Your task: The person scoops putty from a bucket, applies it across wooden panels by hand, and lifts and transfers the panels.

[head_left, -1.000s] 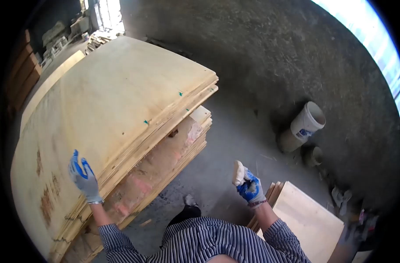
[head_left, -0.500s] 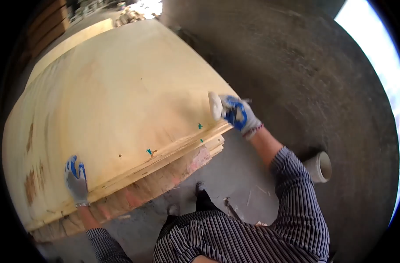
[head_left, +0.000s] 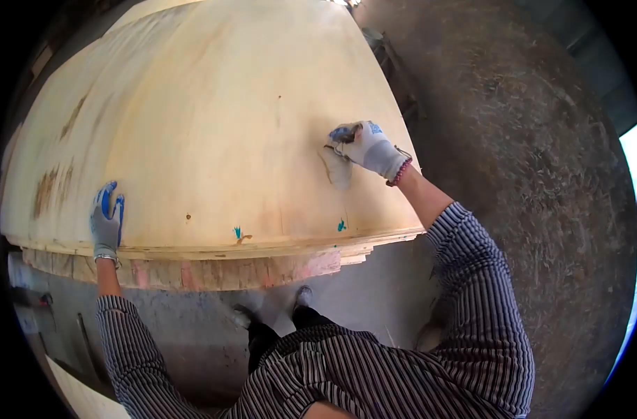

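Observation:
A stack of large pale wood sheets [head_left: 220,126] lies before me, the top sheet marked with brown stains and small green marks along the near edge. My left hand [head_left: 107,218], in a white and blue work glove, rests at the sheet's near left edge with fingers and thumb apart. Toward the right side, my gloved right hand [head_left: 364,145] is closed over the sheet. From its fingers a pale, flat, scraper-like tool [head_left: 339,171] reaches down to the sheet; motion blur hides its exact kind.
Rough boards [head_left: 213,274] show beneath the sheets. My feet stand on a grey concrete floor [head_left: 171,314] just in front of the stack. Brown, scuffed floor [head_left: 514,160] stretches along the right. Part of another pale sheet [head_left: 81,391] shows at the bottom left.
My view has turned, so the sheet's near edge now runs level. My right hand has moved inward from the right edge and turned over, with the tool now pointing toward me.

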`<state>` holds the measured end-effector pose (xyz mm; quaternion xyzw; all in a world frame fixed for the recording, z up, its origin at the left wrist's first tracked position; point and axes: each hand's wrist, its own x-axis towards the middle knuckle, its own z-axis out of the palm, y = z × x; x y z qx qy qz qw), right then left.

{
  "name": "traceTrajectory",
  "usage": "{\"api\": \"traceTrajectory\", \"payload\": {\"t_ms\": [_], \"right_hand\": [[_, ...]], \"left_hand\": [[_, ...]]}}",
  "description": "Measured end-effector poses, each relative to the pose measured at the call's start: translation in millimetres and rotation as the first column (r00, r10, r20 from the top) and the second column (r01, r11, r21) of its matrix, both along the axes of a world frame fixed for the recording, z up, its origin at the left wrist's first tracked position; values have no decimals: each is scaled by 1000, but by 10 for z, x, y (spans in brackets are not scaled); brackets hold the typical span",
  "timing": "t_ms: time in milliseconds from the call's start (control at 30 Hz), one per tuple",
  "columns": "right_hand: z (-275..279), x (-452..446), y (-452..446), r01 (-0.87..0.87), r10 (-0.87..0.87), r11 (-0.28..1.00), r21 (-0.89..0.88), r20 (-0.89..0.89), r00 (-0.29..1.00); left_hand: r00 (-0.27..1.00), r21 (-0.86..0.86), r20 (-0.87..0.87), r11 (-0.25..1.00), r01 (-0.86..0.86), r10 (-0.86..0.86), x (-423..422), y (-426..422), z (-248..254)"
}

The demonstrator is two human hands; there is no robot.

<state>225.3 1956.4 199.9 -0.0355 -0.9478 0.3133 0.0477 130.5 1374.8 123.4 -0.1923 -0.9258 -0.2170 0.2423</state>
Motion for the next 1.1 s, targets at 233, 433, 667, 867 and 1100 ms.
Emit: {"api": "traceTrajectory", "payload": {"t_ms": [233, 433, 667, 867, 1100], "right_hand": [[-5, 1080, -144, -553, 619, 743, 377, -76, 781], [387, 1185, -749, -239, 229, 908, -343, -70, 971], [-217, -145, -943, 112, -101, 944, -309, 50, 994], [-6, 397, -1230, -435, 466, 839, 327, -18, 884], [136, 654, -1768, -467, 457, 870, -162, -95, 884]], "left_hand": [[1000, 45, 14, 999, 3, -3, -21, 2, -31], [999, 92, 48, 996, 10, -14, -51, -25, -52], [995, 103, 96, 994, -25, 15, -45, -17, -44], [997, 135, 76, 991, -18, 7, -28, 25, -39], [997, 74, 53, 995, -66, 63, 6, 61, 20]]}}
